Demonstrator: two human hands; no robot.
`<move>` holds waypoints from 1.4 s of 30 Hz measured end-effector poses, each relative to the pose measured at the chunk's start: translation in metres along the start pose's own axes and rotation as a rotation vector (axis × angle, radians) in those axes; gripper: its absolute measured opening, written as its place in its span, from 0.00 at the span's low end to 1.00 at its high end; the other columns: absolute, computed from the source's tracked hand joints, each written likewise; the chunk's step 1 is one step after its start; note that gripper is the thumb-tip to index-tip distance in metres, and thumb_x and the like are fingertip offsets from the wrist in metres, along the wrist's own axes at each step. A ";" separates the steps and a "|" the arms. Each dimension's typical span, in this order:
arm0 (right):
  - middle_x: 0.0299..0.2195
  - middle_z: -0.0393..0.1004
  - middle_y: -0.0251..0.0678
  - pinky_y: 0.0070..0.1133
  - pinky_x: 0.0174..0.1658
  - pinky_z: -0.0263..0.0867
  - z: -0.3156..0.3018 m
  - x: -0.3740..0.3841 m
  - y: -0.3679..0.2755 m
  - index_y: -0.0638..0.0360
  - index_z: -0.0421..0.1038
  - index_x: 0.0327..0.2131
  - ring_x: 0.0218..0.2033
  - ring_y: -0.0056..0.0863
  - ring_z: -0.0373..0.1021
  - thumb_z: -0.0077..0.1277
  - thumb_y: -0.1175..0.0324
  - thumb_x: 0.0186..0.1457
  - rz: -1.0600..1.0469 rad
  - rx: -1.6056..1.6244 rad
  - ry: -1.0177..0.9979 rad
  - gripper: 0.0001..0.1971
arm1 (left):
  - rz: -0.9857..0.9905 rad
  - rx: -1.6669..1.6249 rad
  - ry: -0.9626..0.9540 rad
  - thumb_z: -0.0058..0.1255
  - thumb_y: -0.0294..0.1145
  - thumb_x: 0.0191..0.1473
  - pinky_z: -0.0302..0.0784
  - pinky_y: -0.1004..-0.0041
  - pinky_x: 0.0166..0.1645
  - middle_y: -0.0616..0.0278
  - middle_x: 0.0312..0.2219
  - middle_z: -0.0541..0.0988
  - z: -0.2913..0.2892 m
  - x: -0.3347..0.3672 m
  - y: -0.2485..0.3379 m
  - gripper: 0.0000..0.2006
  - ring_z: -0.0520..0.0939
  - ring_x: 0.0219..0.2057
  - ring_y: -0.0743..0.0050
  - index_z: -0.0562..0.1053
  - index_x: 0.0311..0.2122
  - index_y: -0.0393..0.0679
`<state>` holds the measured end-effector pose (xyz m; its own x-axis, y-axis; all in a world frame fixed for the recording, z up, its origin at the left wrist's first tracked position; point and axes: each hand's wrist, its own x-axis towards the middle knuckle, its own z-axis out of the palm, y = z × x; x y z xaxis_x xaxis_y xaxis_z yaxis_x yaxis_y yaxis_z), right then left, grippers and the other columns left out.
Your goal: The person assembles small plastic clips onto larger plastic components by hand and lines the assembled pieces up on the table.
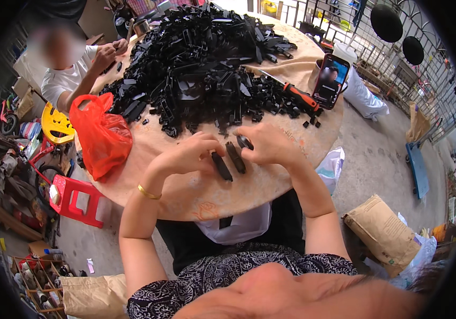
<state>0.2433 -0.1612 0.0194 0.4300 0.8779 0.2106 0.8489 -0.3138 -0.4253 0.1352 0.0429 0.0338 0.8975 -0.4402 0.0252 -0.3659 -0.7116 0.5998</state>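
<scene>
My left hand (189, 153) curls its fingers at the upper end of a long black plastic part (221, 167) above the cloth-covered table. Between my hands a second dark, ridged plastic part (235, 158) lies nearly parallel to it. Thumb and fingers of my right hand (271, 144) pinch a small, smooth, oval black piece (245, 142) just beside that part's top end. Beyond both hands rises a big heap of black plastic parts (185, 69), some long and flat, others small and blocky. Its near edge comes close to my fingers.
An orange-and-black screwdriver (301, 97) lies right of the heap, near a propped phone (330, 82). At the left edge sits a red plastic bag (102, 139); a red stool (76, 201) stands below. Across the table another person (71, 72) handles a small piece.
</scene>
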 end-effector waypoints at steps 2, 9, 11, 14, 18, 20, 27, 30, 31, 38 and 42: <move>0.23 0.72 0.48 0.33 0.32 0.65 -0.004 0.001 -0.003 0.60 0.69 0.35 0.27 0.44 0.69 0.46 0.62 0.39 -0.002 0.030 -0.043 0.17 | -0.047 -0.075 0.010 0.57 0.24 0.36 0.68 0.78 0.30 0.65 0.29 0.71 0.004 0.004 -0.004 0.14 0.71 0.27 0.74 0.73 0.34 0.43; 0.21 0.70 0.43 0.27 0.29 0.64 0.004 0.003 0.002 0.61 0.69 0.36 0.24 0.36 0.69 0.48 0.63 0.42 -0.132 0.128 0.006 0.17 | -0.125 -0.199 -0.002 0.48 0.28 0.49 0.71 0.77 0.31 0.60 0.21 0.76 -0.002 0.003 -0.016 0.08 0.76 0.25 0.76 0.73 0.34 0.37; 0.25 0.71 0.45 0.29 0.33 0.64 0.003 0.003 -0.001 0.61 0.69 0.36 0.28 0.39 0.69 0.47 0.63 0.42 -0.123 0.150 -0.013 0.17 | -0.233 -0.282 -0.001 0.47 0.28 0.49 0.71 0.77 0.31 0.60 0.21 0.75 -0.004 0.004 -0.015 0.08 0.75 0.25 0.77 0.73 0.34 0.37; 0.28 0.71 0.46 0.31 0.36 0.64 0.004 0.004 -0.001 0.61 0.69 0.37 0.32 0.42 0.68 0.46 0.63 0.41 -0.115 0.155 -0.050 0.17 | -0.360 -0.359 0.041 0.46 0.30 0.50 0.70 0.77 0.29 0.62 0.19 0.75 0.000 0.007 -0.020 0.09 0.75 0.23 0.78 0.73 0.33 0.37; 0.27 0.71 0.45 0.31 0.36 0.64 0.004 0.005 -0.002 0.60 0.69 0.37 0.32 0.42 0.68 0.46 0.64 0.41 -0.121 0.140 -0.083 0.18 | -0.328 -0.289 0.224 0.47 0.30 0.48 0.70 0.78 0.26 0.60 0.19 0.75 0.012 0.013 -0.025 0.09 0.74 0.20 0.79 0.74 0.33 0.36; 0.27 0.71 0.45 0.31 0.36 0.64 0.004 0.005 -0.003 0.61 0.69 0.37 0.32 0.42 0.68 0.46 0.64 0.41 -0.134 0.149 -0.084 0.18 | -0.295 -0.292 0.288 0.47 0.31 0.47 0.69 0.77 0.25 0.59 0.19 0.75 0.018 0.016 -0.022 0.10 0.73 0.19 0.80 0.74 0.33 0.36; 0.27 0.71 0.49 0.32 0.35 0.64 0.008 0.006 -0.004 0.65 0.65 0.40 0.31 0.44 0.68 0.47 0.64 0.40 -0.130 0.159 -0.067 0.20 | -0.450 -0.341 0.324 0.49 0.31 0.45 0.70 0.75 0.22 0.56 0.21 0.75 0.027 0.025 -0.012 0.11 0.75 0.19 0.78 0.74 0.33 0.35; 0.24 0.71 0.50 0.32 0.33 0.65 0.002 0.006 -0.009 0.65 0.62 0.44 0.28 0.44 0.69 0.47 0.65 0.41 -0.100 0.181 -0.110 0.24 | -0.417 -0.413 0.368 0.49 0.30 0.46 0.71 0.75 0.24 0.56 0.24 0.76 0.031 0.022 -0.014 0.11 0.75 0.21 0.77 0.74 0.34 0.35; 0.24 0.71 0.50 0.32 0.33 0.65 0.000 0.006 -0.010 0.65 0.62 0.44 0.28 0.44 0.69 0.47 0.65 0.41 -0.099 0.180 -0.109 0.24 | -0.364 -0.401 0.367 0.48 0.30 0.47 0.71 0.74 0.24 0.56 0.26 0.76 0.032 0.021 -0.017 0.10 0.75 0.22 0.77 0.73 0.34 0.35; 0.20 0.70 0.45 0.26 0.28 0.65 -0.002 0.003 -0.005 0.63 0.61 0.48 0.21 0.35 0.69 0.46 0.70 0.42 0.043 0.411 -0.096 0.25 | -0.221 -0.296 0.285 0.44 0.26 0.49 0.71 0.73 0.35 0.55 0.29 0.76 0.028 0.018 -0.018 0.09 0.76 0.29 0.69 0.73 0.36 0.37; 0.22 0.71 0.42 0.23 0.28 0.65 0.000 0.009 0.035 0.61 0.70 0.39 0.22 0.31 0.69 0.46 0.73 0.44 0.050 0.125 0.564 0.15 | -0.204 -0.251 0.294 0.44 0.26 0.50 0.70 0.72 0.38 0.54 0.31 0.76 0.029 0.021 -0.008 0.09 0.76 0.33 0.66 0.73 0.37 0.37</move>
<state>0.2766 -0.1646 0.0063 0.5948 0.5239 0.6097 0.7956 -0.2746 -0.5401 0.1503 0.0237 0.0061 0.9904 -0.1042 0.0913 -0.1357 -0.5968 0.7909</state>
